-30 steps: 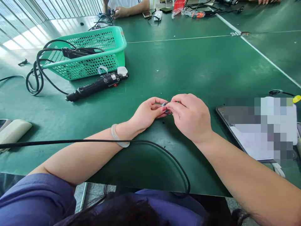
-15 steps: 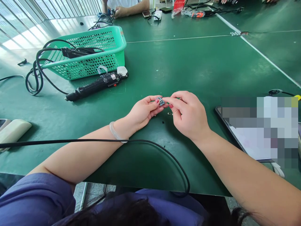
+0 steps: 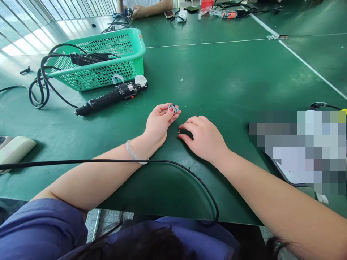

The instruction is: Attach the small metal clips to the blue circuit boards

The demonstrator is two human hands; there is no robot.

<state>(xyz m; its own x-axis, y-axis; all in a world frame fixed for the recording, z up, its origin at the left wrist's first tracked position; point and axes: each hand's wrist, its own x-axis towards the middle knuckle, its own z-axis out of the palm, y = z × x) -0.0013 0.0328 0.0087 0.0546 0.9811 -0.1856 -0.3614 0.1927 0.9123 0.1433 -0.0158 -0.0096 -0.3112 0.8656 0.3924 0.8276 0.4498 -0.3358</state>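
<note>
My left hand (image 3: 159,122) pinches a small grey-and-dark piece (image 3: 173,108), perhaps a little circuit board, between thumb and fingers. Its finer details are too small to read. To the right and nearer to me, my right hand (image 3: 204,137) is low over the green table, palm down. Its thumb and index fingertips come close together around something tiny and dark, which I cannot make out. Apart from each other, the two hands leave a narrow gap. A black electric screwdriver (image 3: 108,97) lies beyond my left hand.
A green perforated basket (image 3: 94,74) holding black cable stands at the back left. A black cable (image 3: 162,161) crosses above my left forearm. At right lies a partly blurred tablet or clipboard (image 3: 287,166). Across the table (image 3: 230,79) are another person's arm (image 3: 154,10) and coiled cables.
My left hand has drawn back slightly to the left with the small piece. My right hand has left it, moving left and down to the tabletop.
</note>
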